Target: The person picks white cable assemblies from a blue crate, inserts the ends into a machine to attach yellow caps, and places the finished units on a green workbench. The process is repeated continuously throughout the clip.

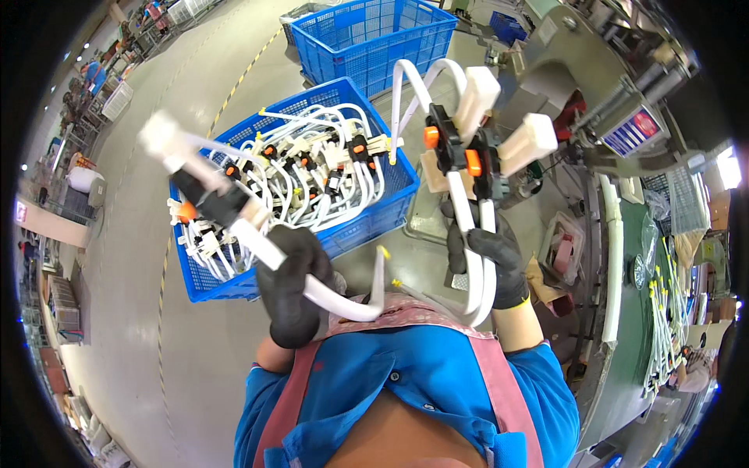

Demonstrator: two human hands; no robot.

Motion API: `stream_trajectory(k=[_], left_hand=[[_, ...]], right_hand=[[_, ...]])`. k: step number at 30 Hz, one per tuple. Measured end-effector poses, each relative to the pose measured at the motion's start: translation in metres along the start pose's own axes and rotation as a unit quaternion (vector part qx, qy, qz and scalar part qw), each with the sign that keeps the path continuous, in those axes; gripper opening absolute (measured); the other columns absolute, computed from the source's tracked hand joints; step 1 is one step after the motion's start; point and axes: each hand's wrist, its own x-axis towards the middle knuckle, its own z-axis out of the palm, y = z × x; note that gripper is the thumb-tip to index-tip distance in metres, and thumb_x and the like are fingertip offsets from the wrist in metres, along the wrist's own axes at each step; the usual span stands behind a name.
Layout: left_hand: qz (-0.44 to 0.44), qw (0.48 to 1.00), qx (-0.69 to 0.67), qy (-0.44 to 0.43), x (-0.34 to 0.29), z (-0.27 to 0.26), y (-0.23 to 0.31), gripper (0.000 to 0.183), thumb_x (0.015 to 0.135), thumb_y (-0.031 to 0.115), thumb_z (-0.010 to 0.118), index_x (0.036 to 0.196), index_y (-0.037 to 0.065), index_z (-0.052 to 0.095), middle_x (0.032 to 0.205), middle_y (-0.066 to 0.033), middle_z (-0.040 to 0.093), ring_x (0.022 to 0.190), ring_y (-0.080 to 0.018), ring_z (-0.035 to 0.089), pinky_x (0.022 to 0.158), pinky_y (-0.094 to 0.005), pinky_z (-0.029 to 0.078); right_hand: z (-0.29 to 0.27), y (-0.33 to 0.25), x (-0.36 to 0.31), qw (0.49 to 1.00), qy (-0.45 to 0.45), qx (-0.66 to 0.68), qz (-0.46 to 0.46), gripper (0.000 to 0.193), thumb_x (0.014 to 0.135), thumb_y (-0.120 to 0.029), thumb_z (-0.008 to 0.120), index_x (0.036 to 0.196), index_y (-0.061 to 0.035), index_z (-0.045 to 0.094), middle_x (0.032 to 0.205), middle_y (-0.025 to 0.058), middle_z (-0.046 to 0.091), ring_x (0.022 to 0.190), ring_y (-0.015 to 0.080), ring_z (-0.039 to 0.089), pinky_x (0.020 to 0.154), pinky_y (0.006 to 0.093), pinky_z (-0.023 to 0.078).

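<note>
My left hand (292, 285), in a black glove, is closed around a bent white hose (342, 303). On the hose's upper end sits a black fitting (211, 195) with an orange part and a pale, blurred connector. Gloved in black too, my right hand (501, 253) grips two bent white hoses (474, 285) side by side. Each carries a black valve-like fitting (445, 139) with an orange tab and a cream connector (530, 144). Below my left-hand piece stands a blue crate (370, 221), heaped with similar hose assemblies (328, 160).
A second blue crate (374, 58) stands beyond the full one. At right are grey machinery (569, 51) and a green worktable (632, 312) with several thin white hoses (662, 331). A yellow-black floor line (164, 312) runs along the left. Other people (95, 76) are far off.
</note>
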Motion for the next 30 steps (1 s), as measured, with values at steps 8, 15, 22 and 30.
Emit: stream_trajectory(k=[8, 15, 22, 30], left_hand=[[-0.268, 0.936, 0.077, -0.217, -0.04, 0.073, -0.063, 0.035, 0.09, 0.021, 0.057, 0.118, 0.0, 0.049, 0.102, -0.0115, 0.061, 0.096, -0.0201, 0.061, 0.081, -0.032, 0.05], [-0.355, 0.9, -0.099, -0.233, -0.084, 0.051, -0.106, 0.051, 0.091, 0.016, 0.061, 0.134, 0.001, 0.038, 0.129, -0.0152, 0.051, 0.122, -0.0278, 0.049, 0.105, -0.0444, 0.039], [-0.313, 0.825, -0.444, -0.157, -0.12, 0.033, -0.103, 0.057, 0.094, 0.025, 0.054, 0.143, 0.006, 0.031, 0.14, -0.0137, 0.043, 0.128, -0.0294, 0.043, 0.109, -0.0466, 0.031], [-0.13, 0.868, -0.435, -0.203, -0.122, 0.044, -0.103, 0.069, 0.096, 0.027, 0.051, 0.15, 0.015, 0.01, 0.15, -0.0101, 0.03, 0.137, -0.029, 0.033, 0.113, -0.051, 0.026]], right_hand=[[-0.023, -0.015, -0.014, 0.991, -0.12, -0.053, 0.014, 0.048, 0.08, -0.016, 0.066, 0.121, 0.0056, 0.054, 0.109, 0.0138, 0.065, 0.092, 0.0214, 0.064, 0.084, 0.0317, 0.051], [-0.04, 0.012, -0.039, 0.963, -0.143, -0.225, -0.028, 0.036, 0.093, -0.029, 0.058, 0.114, -0.0004, 0.059, 0.094, 0.0036, 0.061, 0.086, 0.0111, 0.054, 0.08, 0.0277, 0.046], [-0.049, 0.057, -0.117, 0.942, -0.276, -0.182, 0.059, 0.064, 0.092, -0.021, 0.061, 0.144, -0.0005, 0.03, 0.145, 0.0142, 0.038, 0.131, 0.0212, 0.038, 0.109, 0.0313, 0.029], [-0.065, 0.058, -0.141, 0.89, -0.226, -0.386, 0.092, 0.043, 0.076, -0.024, 0.074, 0.11, -0.0001, 0.062, 0.1, 0.0178, 0.066, 0.09, 0.0266, 0.064, 0.079, 0.0346, 0.049]])
